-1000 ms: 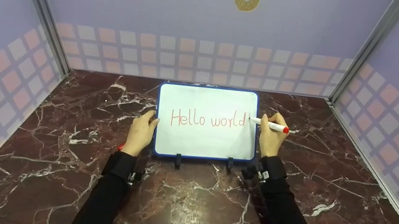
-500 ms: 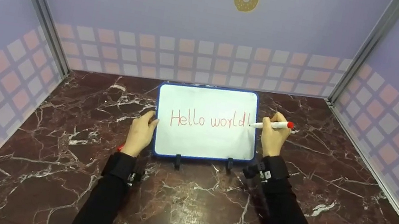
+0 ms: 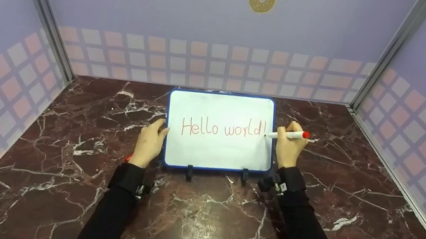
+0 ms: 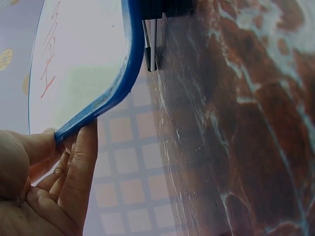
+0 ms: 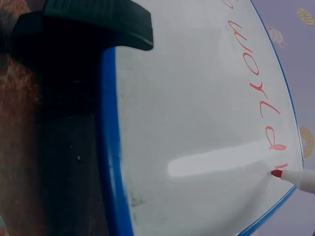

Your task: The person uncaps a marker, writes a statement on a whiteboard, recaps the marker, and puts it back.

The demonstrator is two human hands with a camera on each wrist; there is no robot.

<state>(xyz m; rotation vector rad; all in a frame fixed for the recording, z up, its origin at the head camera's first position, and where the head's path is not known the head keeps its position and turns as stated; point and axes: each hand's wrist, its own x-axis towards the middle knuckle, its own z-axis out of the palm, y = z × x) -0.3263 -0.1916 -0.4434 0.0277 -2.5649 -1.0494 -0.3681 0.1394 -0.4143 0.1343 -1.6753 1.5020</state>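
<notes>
A whiteboard point(image 3: 216, 150) with a blue frame stands propped on the table, "Hello world!" written across it in red. My left hand point(image 3: 150, 141) grips the board's left edge; in the left wrist view its thumb point(image 4: 39, 147) lies on the front and the fingers point(image 4: 81, 167) go behind the frame. Between the fingers and thumb of my right hand point(image 3: 289, 147) is a white marker point(image 3: 288, 134) with a red end. Its red tip point(image 5: 277, 173) is right at the foot of the exclamation mark. The right hand itself is out of the right wrist view.
Two black stand feet point(image 3: 189, 172) hold the board's lower edge. A small red item point(image 3: 128, 157) shows partly beside the left wrist. Patterned panels point(image 3: 213, 15) enclose the marbled table point(image 3: 194, 229) at the back and sides.
The marker tip has come down along the exclamation stroke to its lower end, and the stroke now shows with a dot. My left hand keeps its grip on the board's edge.
</notes>
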